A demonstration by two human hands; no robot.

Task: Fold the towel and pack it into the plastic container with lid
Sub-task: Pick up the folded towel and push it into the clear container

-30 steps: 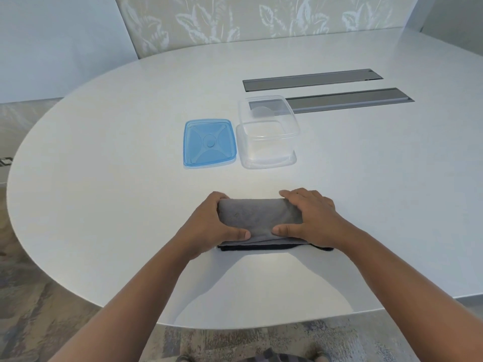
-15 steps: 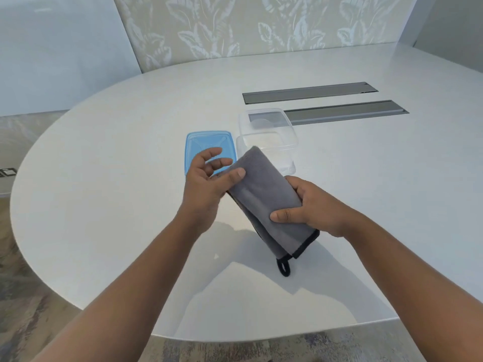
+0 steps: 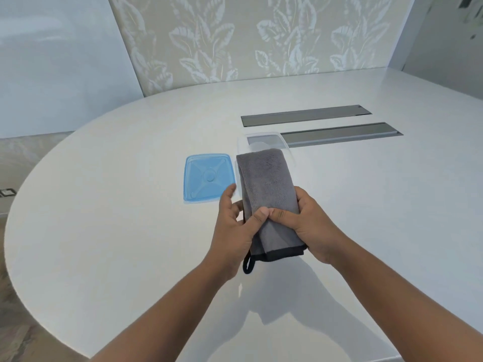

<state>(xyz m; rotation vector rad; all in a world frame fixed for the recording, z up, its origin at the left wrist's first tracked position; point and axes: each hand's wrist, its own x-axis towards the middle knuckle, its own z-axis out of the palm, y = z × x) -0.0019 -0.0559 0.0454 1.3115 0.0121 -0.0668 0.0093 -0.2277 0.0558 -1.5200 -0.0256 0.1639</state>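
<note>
Head view: 2 hands hold a folded grey towel [image 3: 266, 184] above a white table [image 3: 104, 231], left hand [image 3: 232, 231] and right hand [image 3: 305, 226] fingers closed on its near half. Its far end hides most of the clear container [image 3: 264, 141]; the blue lid [image 3: 207, 177] lies just left.

Bright, even light gives the white table [image 3: 104, 231] a soft sheen, the arms cast diffuse grey shadows toward the near edge, and wide-angle distortion bends the frame's edges.

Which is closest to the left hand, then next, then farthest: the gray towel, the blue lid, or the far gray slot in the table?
1. Gray towel: held in the left hand.
2. Blue lid: on the table just beyond the fingers.
3. Far gray slot: toward the back, to the right.
</note>
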